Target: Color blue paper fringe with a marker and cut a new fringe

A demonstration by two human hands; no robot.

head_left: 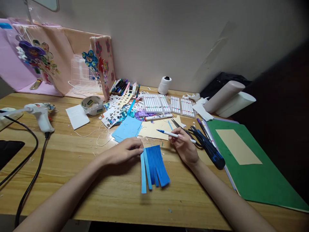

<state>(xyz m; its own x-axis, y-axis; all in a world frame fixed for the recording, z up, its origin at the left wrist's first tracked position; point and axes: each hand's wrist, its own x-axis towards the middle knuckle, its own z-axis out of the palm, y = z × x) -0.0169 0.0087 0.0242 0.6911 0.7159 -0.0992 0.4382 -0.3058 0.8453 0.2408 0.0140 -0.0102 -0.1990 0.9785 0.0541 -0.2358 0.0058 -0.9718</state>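
My left hand [127, 150] pinches the top left corner of a blue paper fringe [154, 164], a sheet cut into hanging strips. Most of its strips are dark blue; the ones nearest my fingers are light blue. To the right, my right hand [183, 146] holds a white marker [178, 136] with its blue tip bare and pointing left, apart from the fringe. Behind my left hand lie light blue paper sheets [126, 128]. A cream sheet [154, 129] and scissors [177, 124] are just beyond my right hand.
Paper scraps [116, 109] and marker sets [156, 103] cover the back of the table. A hot glue gun [41, 117] with a black cord stands at left, near a tape roll [91, 104]. At right is a green board [251, 174] under a cream card [238, 146].
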